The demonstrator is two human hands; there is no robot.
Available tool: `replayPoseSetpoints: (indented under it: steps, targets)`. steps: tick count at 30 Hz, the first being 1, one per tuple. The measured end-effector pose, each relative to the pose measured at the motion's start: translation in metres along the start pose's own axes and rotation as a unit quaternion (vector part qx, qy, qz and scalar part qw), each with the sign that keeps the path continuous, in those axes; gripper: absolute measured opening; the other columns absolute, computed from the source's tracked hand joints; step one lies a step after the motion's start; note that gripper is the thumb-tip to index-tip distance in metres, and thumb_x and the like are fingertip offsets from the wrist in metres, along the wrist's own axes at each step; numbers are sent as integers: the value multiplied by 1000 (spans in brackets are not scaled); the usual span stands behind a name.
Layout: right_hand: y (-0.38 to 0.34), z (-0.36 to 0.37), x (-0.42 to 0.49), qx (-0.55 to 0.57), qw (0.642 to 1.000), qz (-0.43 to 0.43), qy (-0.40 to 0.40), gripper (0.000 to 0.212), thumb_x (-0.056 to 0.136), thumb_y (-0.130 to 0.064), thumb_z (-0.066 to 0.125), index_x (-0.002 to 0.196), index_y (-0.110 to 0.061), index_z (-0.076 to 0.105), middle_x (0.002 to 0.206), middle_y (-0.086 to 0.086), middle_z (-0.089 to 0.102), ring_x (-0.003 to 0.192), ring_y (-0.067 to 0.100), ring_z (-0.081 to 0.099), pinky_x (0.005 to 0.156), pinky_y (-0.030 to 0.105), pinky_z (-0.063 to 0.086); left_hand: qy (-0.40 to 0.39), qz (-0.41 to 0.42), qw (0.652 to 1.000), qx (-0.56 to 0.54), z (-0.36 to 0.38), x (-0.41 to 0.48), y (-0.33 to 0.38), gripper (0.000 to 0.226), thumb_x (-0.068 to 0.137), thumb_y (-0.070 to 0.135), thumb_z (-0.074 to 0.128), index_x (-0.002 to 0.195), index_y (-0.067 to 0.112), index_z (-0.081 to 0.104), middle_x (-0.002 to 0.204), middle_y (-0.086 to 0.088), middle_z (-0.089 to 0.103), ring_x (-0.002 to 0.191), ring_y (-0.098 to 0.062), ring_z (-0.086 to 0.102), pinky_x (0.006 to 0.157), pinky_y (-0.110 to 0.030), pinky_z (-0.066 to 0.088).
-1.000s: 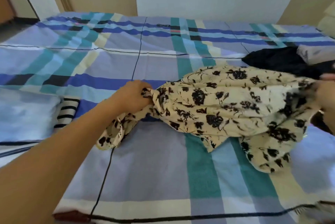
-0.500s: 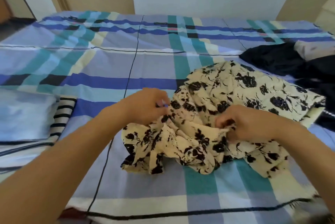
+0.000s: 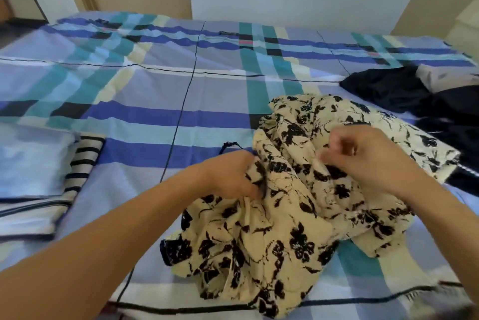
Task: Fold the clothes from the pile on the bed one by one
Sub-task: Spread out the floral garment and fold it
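1. While the garment (image 3: 285, 229) lies bunched in a heap on the near right part of the bed (image 3: 155, 91), I judge that I am at the sorting-out step: hunting for an edge or seam, with no fold made yet.
2. My left hand (image 3: 233, 177) grips a fistful at the heap's left side, its fingers curled into the cloth.
3. My right hand (image 3: 370, 159) is over the top of the heap with its fingers curled. It seems to pinch a small ridge of cloth between thumb and fingertips, though blur makes that less sure.
4. Beyond the garment, at the right, lies the pile (image 3: 388, 89) of dark clothes waiting their turn. The garment's far corner seems to lie against it.
5. Well apart at the left sits the stack (image 3: 33, 161), a blue piece on a striped one, both already folded.
6. Next, I think, I need to find two matching points, shoulders or hem corners, one per hand, then lift and shake the cloth open.
7. After that it wants spreading flat on the sheet between heap and stack.
8. Cloth this thin and limp will likely twist, so both grips should sit on an edge, not mid-panel.
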State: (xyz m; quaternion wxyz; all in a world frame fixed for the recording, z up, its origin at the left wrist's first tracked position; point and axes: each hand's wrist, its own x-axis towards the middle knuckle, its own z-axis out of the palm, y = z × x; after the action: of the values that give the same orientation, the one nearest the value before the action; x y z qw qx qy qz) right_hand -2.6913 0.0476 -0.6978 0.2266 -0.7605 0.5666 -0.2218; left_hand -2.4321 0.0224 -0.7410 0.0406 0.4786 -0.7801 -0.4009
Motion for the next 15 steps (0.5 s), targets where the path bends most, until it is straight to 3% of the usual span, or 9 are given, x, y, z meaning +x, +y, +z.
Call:
replayPoseSetpoints:
  steps: [2,4,6,7,9,10,12,14,15]
  targets:
    - [-5,10,4,-19,990,-74,117,16,85,-21,71,94,-24,59,102,-18,62,98,-6,55,91,19,44,17,66,995,-73,0,-6,16,8,86,3,65,93,5,66,84,-6,69,72,-19,64,67,-33,52]
    - [-8,22,7,-69,985,-147,57,53,83,-14,68,132,-28,52,149,-13,43,143,1,31,122,28,21,20,114,979,-168,-3,-16,30,21,87,-9,56,95,6,68,89,-9,71,77,-23,66,69,-34,55]
    - [-6,39,8,-116,979,-154,-58,81,83,-15,70,151,-34,32,160,-16,30,151,3,15,125,42,0,64,140,964,-218,-13,-24,37,34,87,-15,50,85,11,71,84,-8,71,78,-25,67,70,-39,55]
    - [-2,46,9,-141,974,-144,-100,81,84,-18,70,152,-38,30,156,-18,36,149,4,23,125,46,0,114,145,956,-226,-20,-26,35,35,87,-15,50,77,13,70,78,-5,69,74,-21,65,68,-36,52]
    - [2,54,12,-208,963,-108,-132,61,85,-28,65,142,-36,44,137,-14,57,130,12,49,119,49,26,239,139,929,-244,-38,-28,30,20,85,-4,57,71,9,61,73,-6,63,71,-18,60,70,-31,44]
    - [-2,57,12,-243,957,-97,-125,51,82,-30,64,132,-33,52,123,-9,65,117,18,57,106,45,39,301,120,908,-266,-48,-32,26,15,84,2,60,71,11,60,73,-4,63,71,-17,60,70,-29,44]
    - [-15,60,9,-307,947,-73,-65,34,75,-31,68,108,-31,59,97,-8,68,96,19,62,87,37,41,392,74,871,-286,-65,-42,22,24,85,-2,54,73,17,62,67,7,66,67,-9,63,62,-21,49]
    - [-31,68,0,-336,940,-51,2,29,68,-25,72,92,-31,56,80,-11,64,81,18,61,82,37,38,364,24,889,-277,-74,-55,14,28,86,-3,51,80,23,60,70,8,63,70,-10,62,62,-22,50]
    - [-38,74,-7,-331,942,-38,22,31,66,-22,74,88,-31,55,74,-11,60,75,17,60,82,37,39,293,-13,917,-272,-71,-62,7,16,84,10,59,89,25,58,80,7,63,79,-13,63,71,-26,52]
